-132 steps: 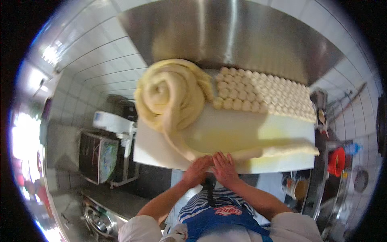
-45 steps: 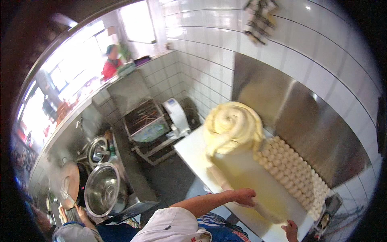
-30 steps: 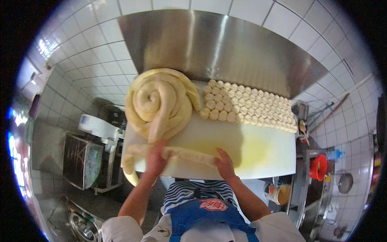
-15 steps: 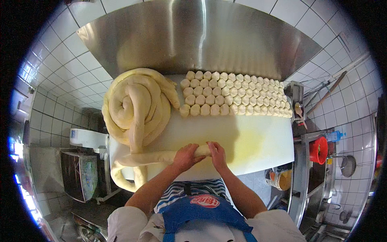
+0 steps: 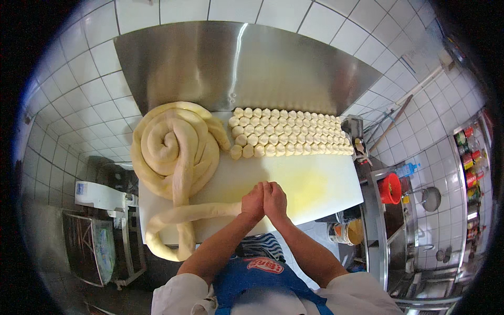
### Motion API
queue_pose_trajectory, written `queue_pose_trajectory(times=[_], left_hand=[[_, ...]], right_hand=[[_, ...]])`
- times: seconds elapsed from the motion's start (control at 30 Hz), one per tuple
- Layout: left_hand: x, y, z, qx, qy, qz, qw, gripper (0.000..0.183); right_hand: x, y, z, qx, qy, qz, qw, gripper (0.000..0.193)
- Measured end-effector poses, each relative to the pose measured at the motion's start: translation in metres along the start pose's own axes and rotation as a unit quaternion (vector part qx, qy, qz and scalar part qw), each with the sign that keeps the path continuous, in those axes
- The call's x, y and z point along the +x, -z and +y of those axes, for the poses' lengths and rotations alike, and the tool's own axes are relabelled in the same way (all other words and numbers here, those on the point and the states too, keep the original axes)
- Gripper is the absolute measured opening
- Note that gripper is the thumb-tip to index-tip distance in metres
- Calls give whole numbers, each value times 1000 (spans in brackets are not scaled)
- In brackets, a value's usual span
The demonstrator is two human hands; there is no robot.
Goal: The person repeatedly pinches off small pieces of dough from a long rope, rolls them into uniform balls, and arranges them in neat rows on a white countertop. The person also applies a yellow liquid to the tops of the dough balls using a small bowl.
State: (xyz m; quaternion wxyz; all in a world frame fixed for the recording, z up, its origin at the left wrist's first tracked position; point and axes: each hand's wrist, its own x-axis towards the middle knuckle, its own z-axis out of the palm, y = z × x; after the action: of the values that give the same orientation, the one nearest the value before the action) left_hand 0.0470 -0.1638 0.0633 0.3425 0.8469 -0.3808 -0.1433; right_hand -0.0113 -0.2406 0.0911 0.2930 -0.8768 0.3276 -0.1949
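Note:
A long pale dough rope (image 5: 212,210) leads from the left into my left hand (image 5: 252,202), whose fingers are wrapped round it. Pressed against that hand is my right hand (image 5: 275,200), closed at the rope's end; the dough inside it is hidden. To the left the rope loops over the front edge of the white worktop (image 5: 220,186) and runs back up to a large spiral coil of dough (image 5: 157,147). Small round dough pieces (image 5: 294,134) stand in several close rows at the back right of the worktop.
A steel splash panel (image 5: 210,68) stands behind the worktop. Right of it are a red tub (image 5: 389,188), a pan (image 5: 431,199) and a tub with a tan top (image 5: 353,232). A white machine (image 5: 100,196) sits at the left. Yellowish flour or oil marks the worktop.
My hands have come together, with the right hand closing against the left; the stretch of rope that showed between them is now hidden. The whole view has tilted and shifted.

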Motion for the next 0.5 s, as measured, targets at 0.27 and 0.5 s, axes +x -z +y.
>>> queue_pose_trajectory(times=[0.27,0.5], left_hand=[[36,-25,-15,45,-29,-40,998,16],[59,-45,-56,44,97,-99,989,23]], right_hand=[[17,5,11,201,-24,-85,976,27],[82,-22,2,246,-147,-49,957,44]])
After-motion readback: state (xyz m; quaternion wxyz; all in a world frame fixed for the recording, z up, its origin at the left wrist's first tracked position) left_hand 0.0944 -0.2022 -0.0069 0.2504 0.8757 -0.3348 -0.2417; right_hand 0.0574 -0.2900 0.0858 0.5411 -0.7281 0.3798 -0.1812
